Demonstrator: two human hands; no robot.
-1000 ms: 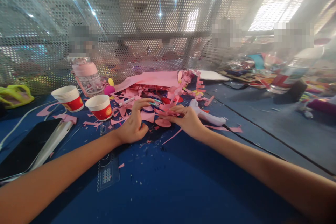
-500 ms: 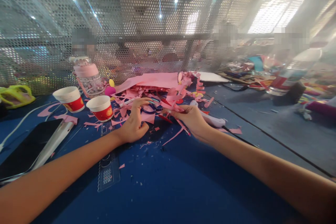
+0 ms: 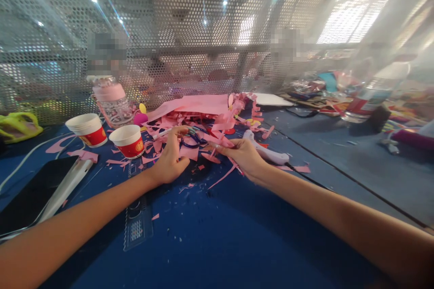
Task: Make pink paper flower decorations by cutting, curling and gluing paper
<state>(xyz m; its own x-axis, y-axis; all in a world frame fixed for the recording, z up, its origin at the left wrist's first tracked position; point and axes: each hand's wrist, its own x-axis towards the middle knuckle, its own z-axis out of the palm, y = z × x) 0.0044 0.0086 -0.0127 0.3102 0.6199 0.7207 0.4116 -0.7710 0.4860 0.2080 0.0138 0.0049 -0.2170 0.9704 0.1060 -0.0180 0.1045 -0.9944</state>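
My right hand (image 3: 247, 157) is closed in a pinch on a pink paper piece (image 3: 225, 140), above the front of a heap of pink paper scraps (image 3: 162, 128). Just below its fingertips shows a round pink paper piece (image 3: 210, 158); whether the two are joined I cannot tell. My left hand (image 3: 172, 157) is open, thumb apart from the bent fingers, and nothing shows in its grasp. Beyond its fingertips lie blue-handled scissors (image 3: 194, 141), partly hidden among scraps. A white glue gun (image 3: 273, 154) with a black cord lies behind my right hand.
Two red and white paper cups (image 3: 127, 140) and a pink-lidded bottle (image 3: 111, 99) stand left. A phone (image 3: 30, 185) and a clear stencil ruler (image 3: 138, 226) lie nearer. Behind rises a perforated metal screen (image 3: 190, 22). A large plastic bottle (image 3: 369, 95) stands right.
The paper in my right hand has turned; a round pink face now shows below the fingertips where a red edge showed before. My left fingers have shifted only slightly.
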